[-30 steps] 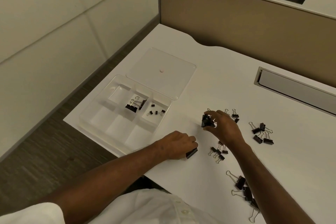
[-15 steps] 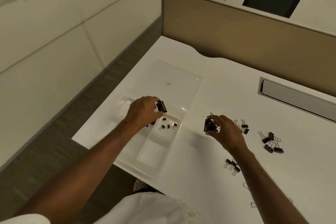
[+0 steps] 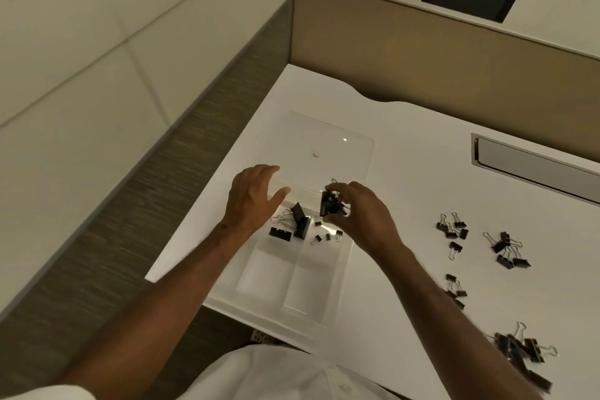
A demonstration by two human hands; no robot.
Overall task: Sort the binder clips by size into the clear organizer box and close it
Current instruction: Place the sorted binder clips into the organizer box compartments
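The clear organizer box (image 3: 337,289) lies open near the desk's left front edge, its lid (image 3: 328,143) flat behind it. My left hand (image 3: 251,196) hovers over the box's far left part with fingers spread and nothing in it. Large black binder clips (image 3: 297,226) lie in a compartment just below that hand. Tiny clips (image 3: 326,236) sit in the compartment to the right. My right hand (image 3: 360,213) is over the box, pinching a bunch of black binder clips (image 3: 331,204). Loose clips (image 3: 480,242) lie in groups on the desk to the right.
A beige partition (image 3: 454,52) closes off the far side of the white desk (image 3: 422,146). A grey cable slot (image 3: 532,166) is set into the desk at the right. More clips (image 3: 519,354) lie near the front right edge. The floor drops off left of the desk.
My left hand carried a large clip to the box and let it go into the compartment. My right hand moved left from the desk to over the box with its clips.
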